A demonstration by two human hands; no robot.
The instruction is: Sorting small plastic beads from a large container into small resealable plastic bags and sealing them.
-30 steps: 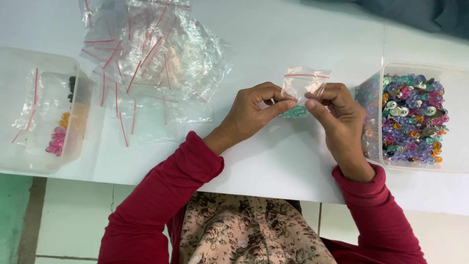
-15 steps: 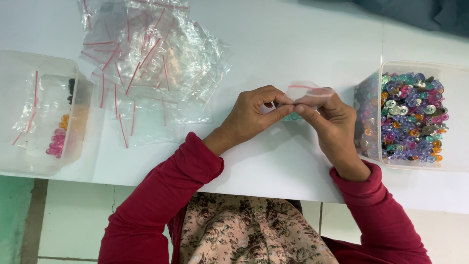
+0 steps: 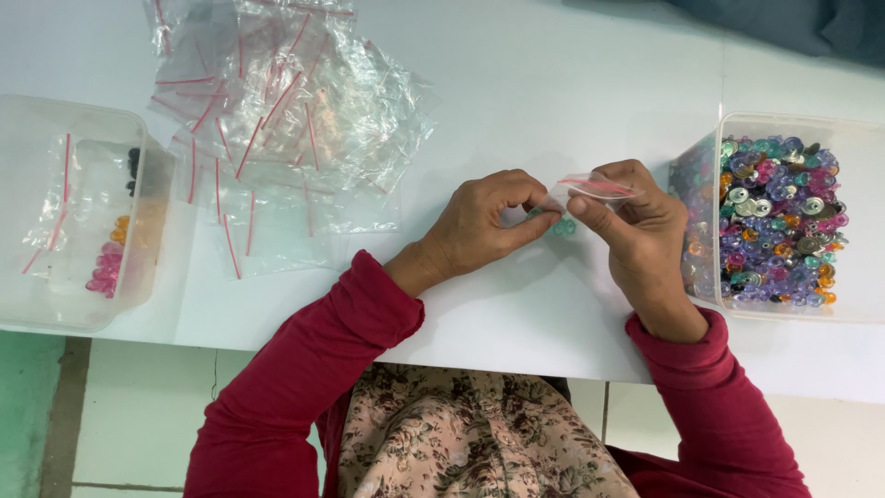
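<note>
Fingers: both sets of fingertips [image 3: 544, 214] pressed together, pinching the red-striped mouth of a small clear plastic zip bag [image 3: 590, 187]
Left hand [image 3: 489, 221]: thumb and forefinger closed on the bag's left end
Right hand [image 3: 636, 221]: thumb and forefinger closed on its right end, red strip lying across the knuckles
Bag position: held just above the white table [image 3: 553, 83], between the hands; teal buttons [image 3: 564, 226] show below the pinch
Right side: clear tub of mixed coloured buttons [image 3: 784, 221], just beside the right hand
Left side: loose pile of empty clear zip bags [image 3: 286, 120]; farther left, a clear tray [image 3: 83, 212] with a few filled bags
Risk: if the pinch sits off the seal track, the mouth may stay partly open and buttons could spill
Risk: a loose grip could drop the bag
</note>
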